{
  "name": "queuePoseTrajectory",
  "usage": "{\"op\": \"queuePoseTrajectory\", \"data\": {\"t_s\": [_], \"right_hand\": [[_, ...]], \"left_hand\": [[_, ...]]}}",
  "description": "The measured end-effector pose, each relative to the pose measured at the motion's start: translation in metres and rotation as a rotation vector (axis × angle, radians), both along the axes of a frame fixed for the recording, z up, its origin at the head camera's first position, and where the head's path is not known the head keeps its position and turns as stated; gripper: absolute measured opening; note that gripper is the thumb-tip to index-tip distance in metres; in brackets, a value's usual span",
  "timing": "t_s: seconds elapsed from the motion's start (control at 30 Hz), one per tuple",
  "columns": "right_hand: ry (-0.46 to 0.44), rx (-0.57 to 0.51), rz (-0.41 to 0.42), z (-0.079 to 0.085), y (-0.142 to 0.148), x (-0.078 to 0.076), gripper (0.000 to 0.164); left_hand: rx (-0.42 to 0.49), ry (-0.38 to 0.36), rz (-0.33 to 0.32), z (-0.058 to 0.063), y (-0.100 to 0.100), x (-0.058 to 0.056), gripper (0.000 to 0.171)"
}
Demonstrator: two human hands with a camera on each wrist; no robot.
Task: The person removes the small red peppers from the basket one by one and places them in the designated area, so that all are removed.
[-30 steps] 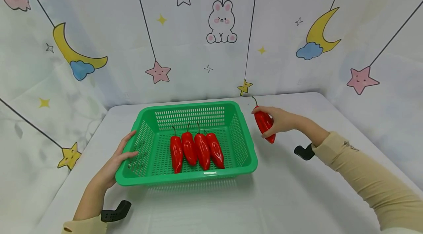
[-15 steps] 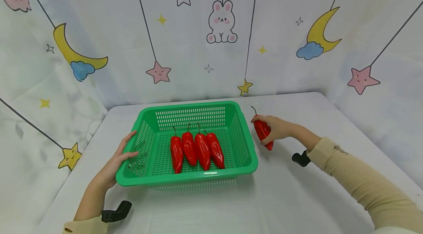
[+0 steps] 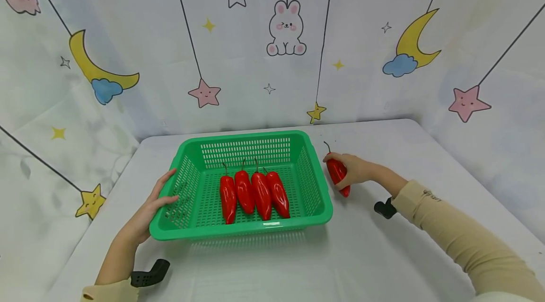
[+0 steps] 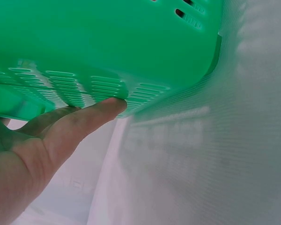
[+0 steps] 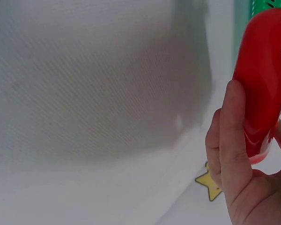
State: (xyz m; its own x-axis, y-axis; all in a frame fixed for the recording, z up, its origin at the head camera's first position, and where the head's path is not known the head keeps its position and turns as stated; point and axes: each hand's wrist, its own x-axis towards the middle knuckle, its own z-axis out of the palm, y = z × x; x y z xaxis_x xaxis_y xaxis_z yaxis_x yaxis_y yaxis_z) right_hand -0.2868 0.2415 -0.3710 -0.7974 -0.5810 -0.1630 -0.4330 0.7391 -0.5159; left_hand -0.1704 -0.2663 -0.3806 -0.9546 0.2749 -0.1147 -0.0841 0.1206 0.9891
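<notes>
My left hand grips the left rim of a green plastic basket, with the thumb over the rim. In the left wrist view, a digit lies against the slotted green wall. Several glossy red chili peppers lie side by side on the basket floor, stems toward the back. Just right of the basket, my right hand holds another red chili pepper between thumb and fingers, its thin stem pointing back. The right wrist view shows this pepper close up, a shadow beside it.
A white cloth-covered table carries the basket. Behind it hangs a white curtain printed with stars, moons and rabbits. Black devices are worn on the left wrist and right wrist.
My right hand and its chili pepper have moved toward me and slightly left, lower beside the basket. The left hand, the basket and the peppers inside stay put.
</notes>
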Motion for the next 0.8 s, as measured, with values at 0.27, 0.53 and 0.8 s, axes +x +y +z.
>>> {"op": "queuePoseTrajectory", "data": {"t_s": [0.27,0.53,0.8], "right_hand": [[-0.013,0.032,-0.02,-0.006,0.001,0.0,0.069],[-0.036,0.053,-0.04,-0.015,0.004,-0.001,0.07],[-0.03,0.057,-0.038,-0.019,0.002,0.0,0.072]], "left_hand": [[0.005,-0.002,-0.005,0.0,0.0,0.0,0.065],[0.008,-0.008,-0.006,0.0,0.0,0.0,0.065],[0.004,0.0,-0.008,0.0,0.0,0.0,0.065]]}}
